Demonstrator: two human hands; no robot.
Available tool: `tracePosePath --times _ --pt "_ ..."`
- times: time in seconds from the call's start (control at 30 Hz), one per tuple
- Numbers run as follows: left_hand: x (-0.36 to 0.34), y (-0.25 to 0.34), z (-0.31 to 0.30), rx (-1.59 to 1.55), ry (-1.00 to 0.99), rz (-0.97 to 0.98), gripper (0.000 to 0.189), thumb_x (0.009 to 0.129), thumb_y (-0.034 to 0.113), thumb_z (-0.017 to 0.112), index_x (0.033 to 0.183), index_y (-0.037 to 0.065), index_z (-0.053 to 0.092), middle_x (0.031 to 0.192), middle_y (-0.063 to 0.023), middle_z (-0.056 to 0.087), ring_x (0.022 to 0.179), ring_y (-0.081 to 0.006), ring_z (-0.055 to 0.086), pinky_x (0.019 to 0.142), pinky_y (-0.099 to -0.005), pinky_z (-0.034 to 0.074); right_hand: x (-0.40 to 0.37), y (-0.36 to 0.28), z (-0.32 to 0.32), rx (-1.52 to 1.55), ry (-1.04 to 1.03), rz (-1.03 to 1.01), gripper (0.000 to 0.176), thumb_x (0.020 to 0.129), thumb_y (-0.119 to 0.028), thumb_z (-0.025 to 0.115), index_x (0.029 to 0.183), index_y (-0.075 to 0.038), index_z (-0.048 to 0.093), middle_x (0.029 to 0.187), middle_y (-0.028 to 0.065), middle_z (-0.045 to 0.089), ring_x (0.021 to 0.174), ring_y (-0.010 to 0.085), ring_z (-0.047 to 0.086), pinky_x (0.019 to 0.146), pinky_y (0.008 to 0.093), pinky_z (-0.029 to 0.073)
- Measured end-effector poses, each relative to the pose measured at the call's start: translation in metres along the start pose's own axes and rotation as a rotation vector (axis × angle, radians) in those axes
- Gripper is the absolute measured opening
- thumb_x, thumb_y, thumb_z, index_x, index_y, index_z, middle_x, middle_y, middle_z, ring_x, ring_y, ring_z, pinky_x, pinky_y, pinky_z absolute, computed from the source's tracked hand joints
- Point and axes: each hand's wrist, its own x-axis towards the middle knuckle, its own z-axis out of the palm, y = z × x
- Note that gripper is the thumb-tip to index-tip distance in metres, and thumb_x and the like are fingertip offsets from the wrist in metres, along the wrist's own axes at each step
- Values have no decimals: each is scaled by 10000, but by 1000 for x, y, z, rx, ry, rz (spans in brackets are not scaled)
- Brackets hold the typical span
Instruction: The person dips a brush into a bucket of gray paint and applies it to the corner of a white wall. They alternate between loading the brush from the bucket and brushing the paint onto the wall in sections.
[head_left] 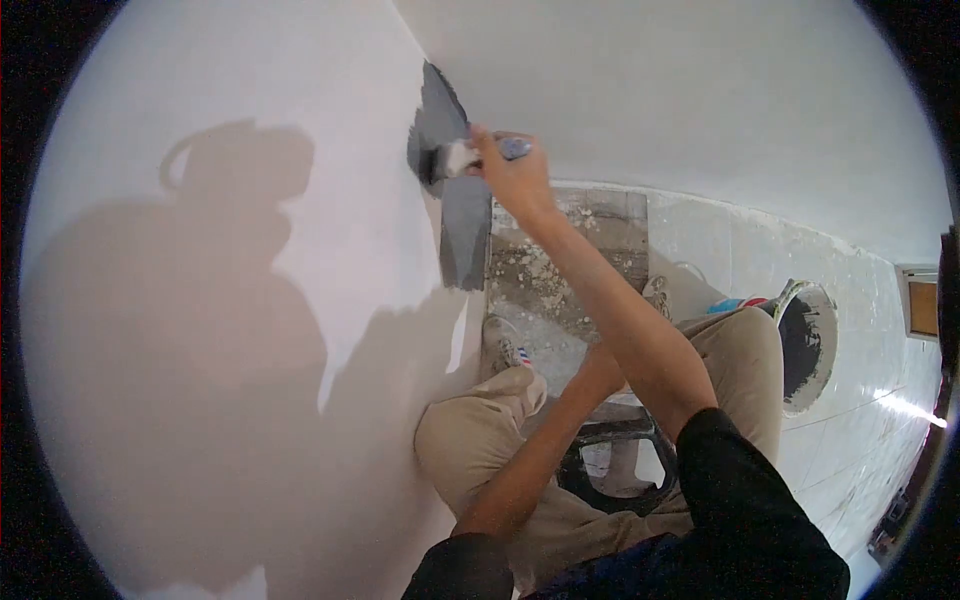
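Observation:
My right hand [515, 172] is closed around a paintbrush [460, 158]. Its bristles touch dark grey coating [465, 230] in the corner where two pale walls meet. The grey patch spreads over both sides of the corner and down toward the floor. Between my knees is my left hand [600, 370], partly hidden behind my right forearm, with its fingers out of sight. A bucket [827, 325] holding dark grey coating stands on the floor beside my right knee.
A black stool [610, 432] is underneath me. Ahead of my shoes lies a dirty board [570, 260] spattered with pale flakes. The left wall [200, 400] is close beside my left knee and carries my shadow. A blue and red object [737, 304] sits next to the bucket.

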Motion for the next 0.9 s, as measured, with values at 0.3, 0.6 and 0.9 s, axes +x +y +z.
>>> tracePosePath --times 0.3,0.6,0.9 --pt "9 42 -61 -37 -282 -194 513 840 294 600 1283 53 506 1308 -217 498 1209 -388 454 1018 -447 368 -19 -11 -22 229 -37 -5 435 933 -345 596 966 84 657 859 134 673 739 161 664 696 251 554" --pt "-2 -3 -2 -383 104 -22 582 797 385 666 1271 81 518 1330 -170 488 1249 -356 398 1074 -452 284 -27 44 8 172 45 81 421 924 -338 609 947 79 665 851 137 674 755 146 662 715 238 560" --pt "-11 -40 17 -379 -83 -36 532 867 324 633 1318 86 482 1377 -140 451 1264 -305 391 1089 -405 269 -20 62 16 19 6 35 423 926 -330 607 962 88 662 847 141 678 748 149 662 728 241 559"
